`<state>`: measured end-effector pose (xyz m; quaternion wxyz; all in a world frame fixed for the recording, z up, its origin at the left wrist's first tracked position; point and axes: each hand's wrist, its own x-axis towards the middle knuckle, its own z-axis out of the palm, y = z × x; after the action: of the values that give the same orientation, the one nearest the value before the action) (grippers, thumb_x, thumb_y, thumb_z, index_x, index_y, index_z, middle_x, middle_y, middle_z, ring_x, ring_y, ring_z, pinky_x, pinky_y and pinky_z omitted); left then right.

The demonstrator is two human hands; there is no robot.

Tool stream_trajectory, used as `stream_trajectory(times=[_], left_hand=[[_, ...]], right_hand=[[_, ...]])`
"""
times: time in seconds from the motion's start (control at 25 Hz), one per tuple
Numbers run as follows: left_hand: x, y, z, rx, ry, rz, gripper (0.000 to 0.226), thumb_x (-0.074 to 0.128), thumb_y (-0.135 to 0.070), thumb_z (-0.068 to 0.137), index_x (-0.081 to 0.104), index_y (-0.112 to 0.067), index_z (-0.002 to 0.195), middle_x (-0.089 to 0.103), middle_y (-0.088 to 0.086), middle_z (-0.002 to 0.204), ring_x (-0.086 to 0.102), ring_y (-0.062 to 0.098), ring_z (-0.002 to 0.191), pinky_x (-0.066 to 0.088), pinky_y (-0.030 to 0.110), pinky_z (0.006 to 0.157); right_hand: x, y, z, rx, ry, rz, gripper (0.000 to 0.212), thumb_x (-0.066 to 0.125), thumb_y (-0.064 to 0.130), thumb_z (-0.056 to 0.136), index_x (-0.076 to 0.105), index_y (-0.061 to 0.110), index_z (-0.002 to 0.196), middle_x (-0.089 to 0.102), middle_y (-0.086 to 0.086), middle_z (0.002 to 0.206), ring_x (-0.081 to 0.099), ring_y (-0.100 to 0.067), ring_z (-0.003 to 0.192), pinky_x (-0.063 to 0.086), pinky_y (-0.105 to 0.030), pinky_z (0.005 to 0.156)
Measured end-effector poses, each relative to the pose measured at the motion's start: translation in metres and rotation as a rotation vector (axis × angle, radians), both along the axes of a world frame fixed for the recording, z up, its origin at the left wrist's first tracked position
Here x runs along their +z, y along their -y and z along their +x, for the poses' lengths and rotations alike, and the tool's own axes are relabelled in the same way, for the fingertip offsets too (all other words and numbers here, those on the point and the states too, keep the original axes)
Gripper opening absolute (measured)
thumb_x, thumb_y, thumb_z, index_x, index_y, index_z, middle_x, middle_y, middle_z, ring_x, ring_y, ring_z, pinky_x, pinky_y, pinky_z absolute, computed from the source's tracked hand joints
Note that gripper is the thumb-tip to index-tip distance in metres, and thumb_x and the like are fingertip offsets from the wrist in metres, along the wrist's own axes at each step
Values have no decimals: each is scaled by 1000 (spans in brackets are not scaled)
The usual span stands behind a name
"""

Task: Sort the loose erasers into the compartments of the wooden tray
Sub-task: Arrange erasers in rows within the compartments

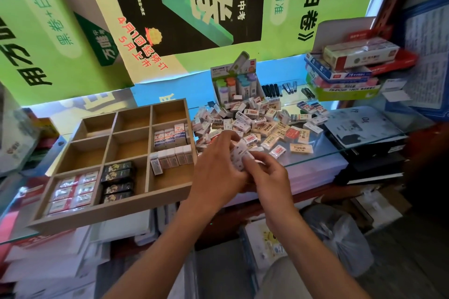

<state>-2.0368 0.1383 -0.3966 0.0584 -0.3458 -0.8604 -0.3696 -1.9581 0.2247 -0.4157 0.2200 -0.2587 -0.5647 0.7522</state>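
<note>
Both hands meet above glass desk [315,156] edge, just right of pale wooden tray with square compartments [126,209]. Left hand [216,172] grip curled round small stack of white paper-sleeved erasers [239,153]; right hand [268,173] pinches same stack from below. Loose eraser pile [257,121] lies beyond (mixed white and cream sleeves). Risk: stack shared between hands could fan apart, pieces dropping off desk edge or landing in wrong compartment.
</note>
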Motion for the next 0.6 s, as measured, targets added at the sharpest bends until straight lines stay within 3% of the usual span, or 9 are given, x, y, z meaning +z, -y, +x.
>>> stream_trajectory(times=[0.16,0.28,0.36,0.44,0.6], left_hand=[[11,46,-7,-140,193,158,55,82,-20,72,62,-29,122,63,-12,118,60,2,106,53,21,86],[26,86,-17,-160,547,354,35,77,-15,84,70,-23,117,72,-2,111,69,15,100,57,26,80],[33,106,-23,-45,536,441,21,73,-9,86,75,-21,103,76,0,99,72,18,91,56,23,75],[39,122,-27,24,552,516,23,74,-1,83,74,-20,96,77,-1,92,73,16,85,57,25,72],[44,155,-37,59,632,637,30,74,3,81,71,-18,102,77,-4,98,73,15,94,58,23,73]], right_hand=[[19,25,-17,154,-100,-71,19,63,9,94,70,8,112,75,-13,98,72,-29,92,59,-39,83],[19,42,-28,221,-92,-62,20,62,12,94,72,13,112,75,-11,101,71,-29,94,57,-42,85],[18,58,-38,275,-83,-29,21,63,15,94,73,19,112,74,-10,105,68,-32,101,52,-49,94],[19,74,-47,308,-80,-35,24,62,13,94,72,20,115,73,-8,110,65,-34,110,47,-54,103],[28,94,-60,343,-91,-119,28,59,7,94,68,16,118,73,-10,113,67,-31,109,51,-50,98]])
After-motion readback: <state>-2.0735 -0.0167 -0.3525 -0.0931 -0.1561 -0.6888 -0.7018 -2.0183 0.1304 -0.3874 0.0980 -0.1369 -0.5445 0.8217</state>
